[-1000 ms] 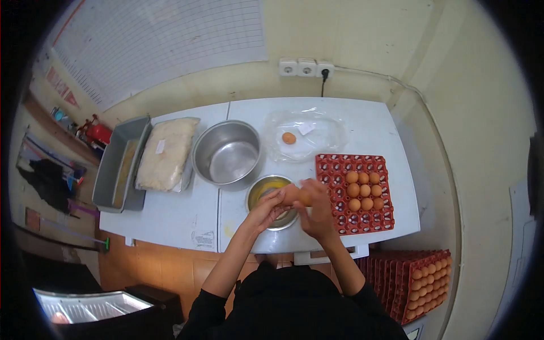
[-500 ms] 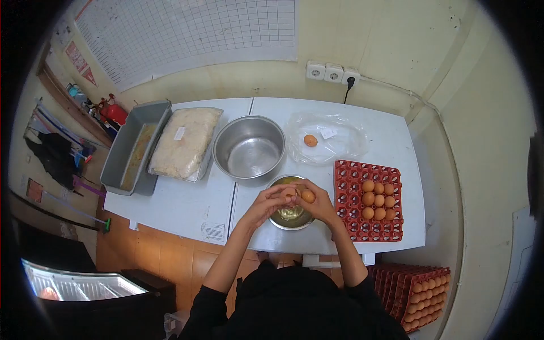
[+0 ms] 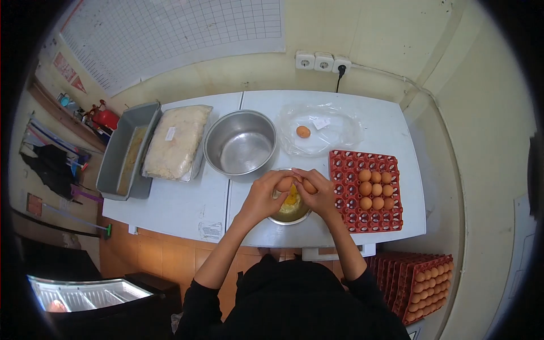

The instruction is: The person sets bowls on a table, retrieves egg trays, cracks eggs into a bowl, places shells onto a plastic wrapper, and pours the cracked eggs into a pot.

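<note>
Over a small metal bowl (image 3: 292,219) my left hand (image 3: 265,194) and my right hand (image 3: 318,194) meet, fingertips close together. A brown egg (image 3: 285,183) is in my left hand's fingers, and another brown egg (image 3: 309,186) is in my right hand's. Yellow yolk and clear egg white show just below the fingers, in the bowl. Whether either shell is split is partly hidden by the fingers. Right of the hands lies a red egg tray (image 3: 352,221) with several brown eggs in it.
A large metal pot (image 3: 241,143) stands behind the bowl. Behind the tray, a single egg (image 3: 303,132) lies on a clear plastic bag (image 3: 343,129). Farther left are a filled bag (image 3: 177,141) and a grey bin (image 3: 126,153). Stacked trays (image 3: 408,294) stand below right.
My hands have come together over the bowl, and yellow yolk now shows beneath my fingers. The camera view has shifted between frames.
</note>
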{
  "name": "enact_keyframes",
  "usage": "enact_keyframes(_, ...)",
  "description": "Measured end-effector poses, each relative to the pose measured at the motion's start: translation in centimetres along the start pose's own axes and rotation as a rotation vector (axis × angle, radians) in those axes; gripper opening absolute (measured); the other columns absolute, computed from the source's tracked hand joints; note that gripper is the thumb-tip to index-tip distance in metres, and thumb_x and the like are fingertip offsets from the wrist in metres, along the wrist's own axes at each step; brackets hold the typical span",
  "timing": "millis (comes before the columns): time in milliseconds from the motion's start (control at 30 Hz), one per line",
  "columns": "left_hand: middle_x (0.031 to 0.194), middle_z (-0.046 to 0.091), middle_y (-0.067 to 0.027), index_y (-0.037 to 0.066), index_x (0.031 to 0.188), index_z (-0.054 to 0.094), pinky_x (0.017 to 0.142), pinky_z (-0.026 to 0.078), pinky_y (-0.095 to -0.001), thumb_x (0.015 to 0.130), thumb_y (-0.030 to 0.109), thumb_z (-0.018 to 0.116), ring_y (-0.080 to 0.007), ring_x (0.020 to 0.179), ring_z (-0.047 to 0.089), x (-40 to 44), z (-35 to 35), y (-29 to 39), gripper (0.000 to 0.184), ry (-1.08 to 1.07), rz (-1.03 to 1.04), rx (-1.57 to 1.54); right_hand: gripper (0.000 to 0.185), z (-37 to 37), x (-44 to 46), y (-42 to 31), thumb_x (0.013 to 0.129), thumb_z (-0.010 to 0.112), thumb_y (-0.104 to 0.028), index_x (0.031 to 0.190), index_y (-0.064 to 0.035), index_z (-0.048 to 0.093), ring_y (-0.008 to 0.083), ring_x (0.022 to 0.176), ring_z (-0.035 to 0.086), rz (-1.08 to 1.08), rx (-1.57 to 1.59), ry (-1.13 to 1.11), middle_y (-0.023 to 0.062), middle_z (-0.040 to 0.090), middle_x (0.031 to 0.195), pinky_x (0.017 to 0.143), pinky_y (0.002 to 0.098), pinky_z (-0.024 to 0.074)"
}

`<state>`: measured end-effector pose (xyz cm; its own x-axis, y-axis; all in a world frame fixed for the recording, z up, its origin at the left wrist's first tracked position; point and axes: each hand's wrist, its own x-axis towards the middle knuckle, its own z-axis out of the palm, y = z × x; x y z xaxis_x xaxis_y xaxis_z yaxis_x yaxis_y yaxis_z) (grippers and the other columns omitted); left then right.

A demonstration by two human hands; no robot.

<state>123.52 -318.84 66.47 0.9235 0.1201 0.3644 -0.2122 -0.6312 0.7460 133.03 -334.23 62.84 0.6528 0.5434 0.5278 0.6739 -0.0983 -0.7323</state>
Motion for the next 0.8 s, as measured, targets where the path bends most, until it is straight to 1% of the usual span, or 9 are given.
enact_keyframes(167, 0.103, 0.063, -0.0159, 0.003, 0.112, 0.059, 0.084, 0.049, -0.0349, 0.071, 0.001, 0.069, -0.0330, 0.097, 0.062, -0.6, 0.7, -0.9, 0.043, 0.035, -0.047, -0.043, 0.030, 1.7, -1.0, 0.5, 0.080, 0.068, -0.009, 0.110, -0.0047, 0.064, 0.0252, 0.087, 0.067, 0.066, 0.137, 0.044, 0.0129, 0.067, 0.097, 0.076, 0.0316, 0.0526)
enact_keyframes(267, 0.103, 0.063, -0.0144, 0.004, 0.110, 0.060, 0.084, 0.050, -0.0329, 0.073, 0.003, 0.069, -0.0282, 0.095, 0.063, -1.1, 0.4, -0.4, 0.038, 0.044, -0.037, -0.025, 0.031, 1.3, -0.9, -0.3, 0.081, 0.069, -0.013, 0.110, -0.0038, 0.063, 0.0256, 0.092, 0.067, 0.119, 0.189, -0.008, 0.0138, 0.067, 0.101, 0.080, 0.0317, 0.0521)
enact_keyframes(367, 0.106, 0.062, -0.0102, 0.005, 0.111, 0.059, 0.086, 0.049, -0.0305, 0.078, 0.005, 0.070, -0.0214, 0.098, 0.062, -2.3, 1.0, -1.4, 0.035, 0.018, -0.153, -0.184, 0.034, 1.3, -1.8, 0.2, 0.081, 0.070, -0.016, 0.112, -0.0030, 0.063, 0.0228, 0.095, 0.066, 0.226, 0.273, -0.084, 0.0139, 0.067, 0.104, 0.082, 0.0308, 0.0511)
enact_keyframes(433, 0.112, 0.057, -0.0067, 0.006, 0.117, 0.054, 0.089, 0.049, -0.0288, 0.084, 0.008, 0.068, -0.0171, 0.103, 0.059, -3.1, 2.0, -3.5, 0.036, 0.013, -0.472, -0.844, 0.036, 1.5, -2.5, 0.8, 0.082, 0.071, -0.018, 0.113, -0.0025, 0.062, 0.0207, 0.095, 0.066, 0.303, 0.321, -0.117, 0.0137, 0.067, 0.106, 0.083, 0.0301, 0.0506)
enact_keyframes(467, 0.112, 0.057, -0.0067, 0.006, 0.117, 0.054, 0.089, 0.049, -0.0288, 0.084, 0.008, 0.068, -0.0171, 0.103, 0.059, -3.3, 2.2, -4.1, 0.036, -0.001, -0.471, -0.846, 0.040, 1.6, -2.9, 0.9, 0.082, 0.072, -0.020, 0.116, -0.0020, 0.061, 0.0189, 0.095, 0.065, 0.339, 0.374, -0.122, 0.0134, 0.067, 0.106, 0.084, 0.0294, 0.0500)
enact_keyframes(533, 0.119, 0.054, -0.0072, 0.005, 0.122, 0.048, 0.097, 0.047, -0.0317, 0.086, 0.002, 0.064, -0.0205, 0.112, 0.055, -3.4, 2.6, -4.7, 0.039, 0.053, -0.631, -1.270, 0.044, 1.8, -3.2, 1.1, 0.082, 0.072, -0.022, 0.119, -0.0015, 0.060, 0.0171, 0.096, 0.064, 0.380, 0.423, -0.115, 0.0131, 0.068, 0.105, 0.084, 0.0287, 0.0493)
enact_keyframes(667, 0.120, 0.053, -0.0090, 0.005, 0.123, 0.046, 0.099, 0.046, -0.0312, 0.087, 0.000, 0.061, -0.0208, 0.113, 0.054, 0.0, 3.9, -5.0, 0.039, 0.079, -0.605, -1.313, 0.052, 0.9, -1.1, 0.8, 0.083, 0.072, -0.026, 0.125, -0.0006, 0.056, 0.0122, 0.080, 0.064, 0.419, 0.487, -0.044, 0.0114, 0.068, 0.101, 0.071, 0.0258, 0.0510)
enact_keyframes(733, 0.119, 0.054, -0.0102, 0.006, 0.126, 0.045, 0.096, 0.046, -0.0315, 0.088, 0.004, 0.063, -0.0203, 0.111, 0.055, 4.0, 4.4, -5.2, 0.042, 0.164, -0.539, -1.271, 0.056, -0.4, 2.0, 1.2, 0.084, 0.071, -0.027, 0.129, -0.0001, 0.052, 0.0097, 0.069, 0.062, 0.465, 0.457, -0.045, 0.0107, 0.067, 0.099, 0.061, 0.0245, 0.0502)
enact_keyframes(800, 0.122, 0.053, -0.0125, 0.005, 0.129, 0.044, 0.094, 0.046, -0.0320, 0.087, 0.009, 0.065, -0.0194, 0.112, 0.054, 9.0, 4.1, -4.8, 0.047, 0.101, -0.433, -1.123, 0.059, -1.9, 5.8, 2.4, 0.085, 0.069, -0.028, 0.133, -0.0010, 0.048, 0.0090, 0.063, 0.060, 0.444, 0.434, -0.018, 0.0083, 0.066, 0.094, 0.057, 0.0240, 0.0488)
